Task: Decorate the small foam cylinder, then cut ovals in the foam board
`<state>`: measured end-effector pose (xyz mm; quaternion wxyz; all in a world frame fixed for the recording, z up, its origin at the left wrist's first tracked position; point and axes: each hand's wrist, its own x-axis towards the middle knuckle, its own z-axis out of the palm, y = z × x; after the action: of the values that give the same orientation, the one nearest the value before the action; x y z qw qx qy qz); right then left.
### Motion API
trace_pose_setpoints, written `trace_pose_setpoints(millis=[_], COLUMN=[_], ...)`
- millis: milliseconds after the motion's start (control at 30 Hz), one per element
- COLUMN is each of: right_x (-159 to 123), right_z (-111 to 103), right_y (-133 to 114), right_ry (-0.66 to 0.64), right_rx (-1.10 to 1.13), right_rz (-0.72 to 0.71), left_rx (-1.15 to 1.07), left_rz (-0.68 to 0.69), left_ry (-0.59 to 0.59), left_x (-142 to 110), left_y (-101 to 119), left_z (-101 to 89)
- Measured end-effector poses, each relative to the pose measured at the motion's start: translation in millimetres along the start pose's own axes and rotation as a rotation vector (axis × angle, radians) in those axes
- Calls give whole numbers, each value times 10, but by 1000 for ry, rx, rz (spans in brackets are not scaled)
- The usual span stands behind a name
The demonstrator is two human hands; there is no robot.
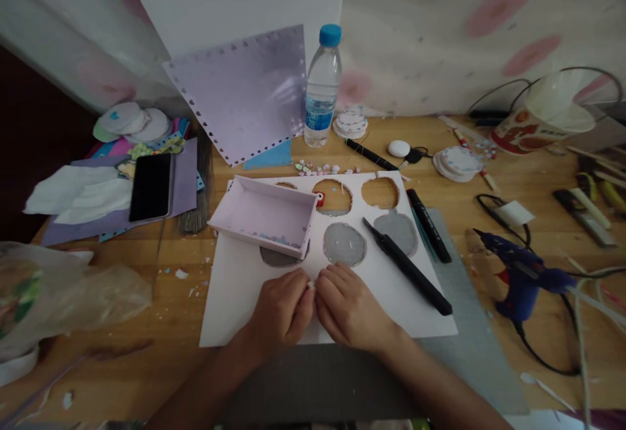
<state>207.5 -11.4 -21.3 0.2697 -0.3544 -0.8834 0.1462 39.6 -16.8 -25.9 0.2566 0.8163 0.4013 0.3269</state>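
My left hand [285, 306] and my right hand [349, 303] meet over a white sheet [235, 306] with several round holes cut in it. The fingers of both are closed around a tiny whitish piece [311, 284], too small to name and mostly hidden. Just beyond my left hand sits a shallow lilac paper box [267, 215] with small blue and pinkish bits inside. A black craft knife [411, 270] lies slantwise on the sheet to the right of my right hand.
A grey cutting mat [469, 352] lies under the sheet. At the right rests a blue glue gun [521, 273] with its cord. A water bottle [323, 91] stands behind, near small folded bits [317, 169]. A phone [151, 187] is at the left, a black marker [429, 226] at the right.
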Motion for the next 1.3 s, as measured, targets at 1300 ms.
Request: trace_pose_setpoints(millis=[1300], right_x=[34], right_z=[167], right_y=[-63], right_ry=[-36], right_rx=[658], right_rz=[459], left_rx=[100], left_rz=[55], left_ry=[-4], left_x=[2], left_y=[-31], left_z=[6])
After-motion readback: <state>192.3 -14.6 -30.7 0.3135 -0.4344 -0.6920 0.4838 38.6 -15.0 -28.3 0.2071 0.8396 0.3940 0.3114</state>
